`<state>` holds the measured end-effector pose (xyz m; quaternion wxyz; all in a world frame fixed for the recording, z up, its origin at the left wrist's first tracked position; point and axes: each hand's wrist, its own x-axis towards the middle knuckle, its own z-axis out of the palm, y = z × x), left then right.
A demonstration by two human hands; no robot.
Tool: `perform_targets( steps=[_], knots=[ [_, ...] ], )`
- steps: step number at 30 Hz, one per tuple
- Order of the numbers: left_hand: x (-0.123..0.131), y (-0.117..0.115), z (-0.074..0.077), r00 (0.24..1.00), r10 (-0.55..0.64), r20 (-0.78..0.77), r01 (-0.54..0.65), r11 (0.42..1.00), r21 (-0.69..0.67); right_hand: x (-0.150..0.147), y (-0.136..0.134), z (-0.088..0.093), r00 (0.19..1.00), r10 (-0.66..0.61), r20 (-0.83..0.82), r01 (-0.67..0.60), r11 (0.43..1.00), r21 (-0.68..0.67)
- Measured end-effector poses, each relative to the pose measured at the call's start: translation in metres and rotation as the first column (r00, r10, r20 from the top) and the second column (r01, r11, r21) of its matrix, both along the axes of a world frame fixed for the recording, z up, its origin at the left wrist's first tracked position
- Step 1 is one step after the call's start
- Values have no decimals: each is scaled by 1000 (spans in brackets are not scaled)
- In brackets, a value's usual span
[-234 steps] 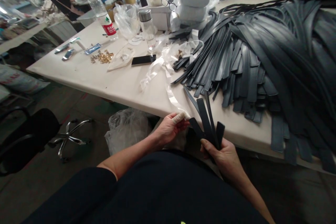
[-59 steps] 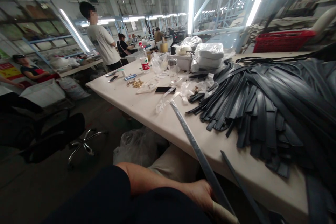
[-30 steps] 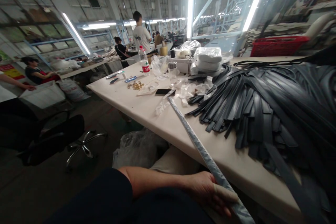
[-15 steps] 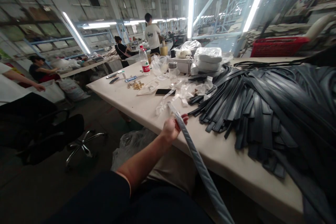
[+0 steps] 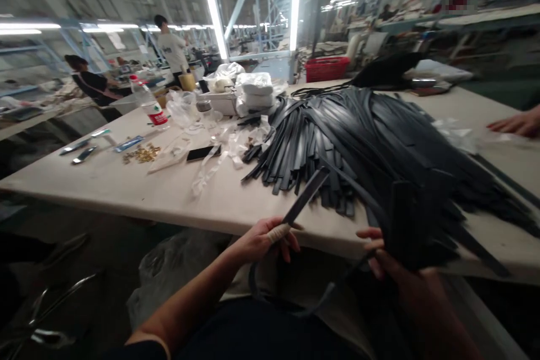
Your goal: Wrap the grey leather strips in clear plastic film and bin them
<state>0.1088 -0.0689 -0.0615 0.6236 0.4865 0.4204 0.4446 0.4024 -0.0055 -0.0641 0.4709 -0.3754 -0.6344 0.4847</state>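
A dark grey strap is pinched in my left hand, its flat end pointing up and forward over the table edge. Something pale is wrapped round that hand's thumb. My right hand is closed on another part of what looks like the same strap, which hangs in a loop near my lap. A broad dark end stands up above the right hand, blurred against the heap. Just beyond both hands, a large pile of dark straps spreads over the pale table.
On the table are a phone, small brass-coloured pieces, a red-labelled bottle and plastic-wrapped packs. A red basket stands behind. Another person's hand rests at the right edge. Clear plastic bags lie below the table.
My view has turned right. The silvery-grey strip is gone from my left hand, which now grips a dark strap. My right hand has come into view, gripping too.
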Motion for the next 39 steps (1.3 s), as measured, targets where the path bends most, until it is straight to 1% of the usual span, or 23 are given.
perform_targets(
  steps=[3,6,9,13,14,16,18,20,22,24,26,29,31,32,34,35,37,39],
  knots=[
    [7,-4,-1,984,-142,-108,141,990,-21,-10,10,16,991,24,-133,-32,998,-59],
    [12,-5,-2,960,-218,-174,211,976,-60,-18,16,27,979,29,-204,-47,995,-84],
    [14,-7,-5,940,-264,-217,251,964,-87,-19,17,29,976,53,-211,-67,996,-60],
    [16,-8,-5,919,-307,-248,291,951,-101,-18,12,31,988,6,-157,-11,1000,-29],
    [17,-8,-3,915,-305,-263,294,952,-82,-19,10,32,991,-6,-137,4,1000,-19],
    [23,-5,4,914,-263,-308,282,959,20,-24,6,36,996,-15,-91,16,1000,4],
    [31,1,12,913,-185,-365,253,956,149,-30,1,40,998,-32,-47,34,999,33],
    [41,8,19,898,-118,-424,228,949,219,-35,-4,43,997,-74,-19,75,995,68],
    [48,13,22,878,-104,-466,230,947,222,-36,-7,44,991,-130,0,130,986,106],
    [51,13,19,875,-131,-465,248,948,201,-31,-9,43,984,-179,1,177,974,144],
    [50,8,13,881,-184,-435,277,947,160,-20,-9,43,975,-222,-20,222,958,180],
    [44,-4,0,865,-266,-426,324,943,69,-4,-7,45,947,-306,-94,318,932,176],
    [40,-9,-5,842,-293,-453,337,942,16,3,-7,47,925,-351,-149,372,915,154],
    [39,-11,-6,837,-290,-464,333,943,12,5,-8,49,916,-365,-167,390,908,152],
    [40,-10,-2,851,-263,-454,323,945,59,3,-11,51,911,-379,-161,403,901,159],
    [42,-7,3,867,-248,-433,320,942,101,0,-13,52,917,-377,-128,395,903,166],
    [51,-1,13,898,-215,-383,305,933,191,-9,-18,53,930,-363,-53,366,909,197],
    [64,6,22,912,-189,-363,291,923,251,-19,-23,52,943,-332,9,320,917,238]
  ],
)
